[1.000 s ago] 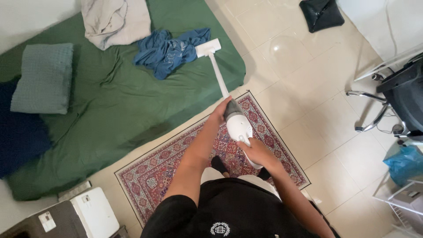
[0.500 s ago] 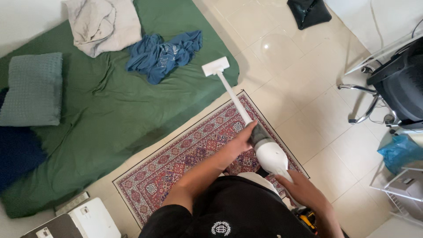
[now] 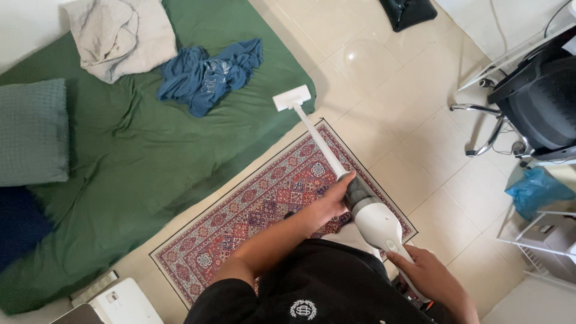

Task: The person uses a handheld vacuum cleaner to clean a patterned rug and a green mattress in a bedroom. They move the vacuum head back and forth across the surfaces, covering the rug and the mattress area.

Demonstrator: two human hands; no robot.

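Observation:
I hold a white stick vacuum (image 3: pixel 377 221) with both hands. My left hand (image 3: pixel 329 201) grips it where the grey collar meets the white tube. My right hand (image 3: pixel 423 275) is closed on the handle at the rear. The tube runs up-left to the white flat nozzle (image 3: pixel 291 98), which rests on the corner edge of the green mattress (image 3: pixel 132 144). A crumpled blue garment (image 3: pixel 207 70) lies on the mattress just left of the nozzle. Under the vacuum lies a red patterned rug (image 3: pixel 264 210).
A beige cloth (image 3: pixel 114 33) and a grey-green pillow (image 3: pixel 33 132) lie on the mattress. A black office chair (image 3: pixel 531 102), a blue plastic bag (image 3: pixel 537 191) and a white wire rack (image 3: pixel 549 246) stand at right. A black bag (image 3: pixel 408 11) lies on the tiled floor (image 3: pixel 414 150). A white box (image 3: pixel 123 303) sits bottom left.
The vacuum has been drawn back toward me: its nozzle slid from beside the blue garment down to the mattress corner. Both my hands moved right and down with it.

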